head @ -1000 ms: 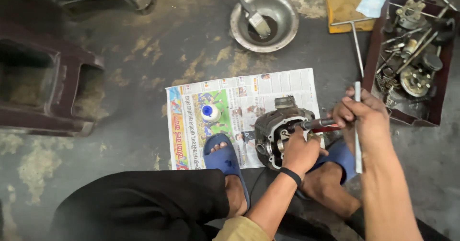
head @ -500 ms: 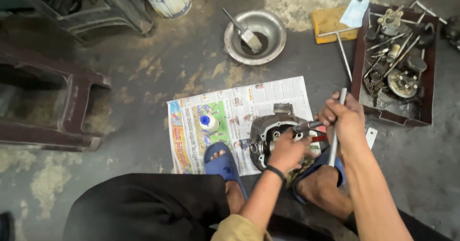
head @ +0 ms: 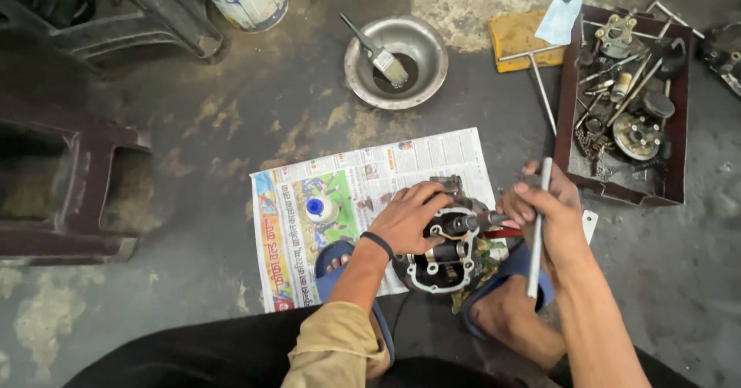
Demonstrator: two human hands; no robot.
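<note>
The engine part was cast metal, dull grey and grimy, with dark recesses. The rod held in the right hand was bare metal with a light satin sheen. The left hand rested on the engine part and wore a matt black band at the wrist. The newspaper beneath was thin printed paper, matt and slightly creased. The bowl was brushed metal, faintly shiny, holding a brush with pale bristles. The floor was rough concrete, stained and blotchy. The tray looked dark, dull, and held oily metal pieces. The sandals were matt blue rubber or plastic.
</note>
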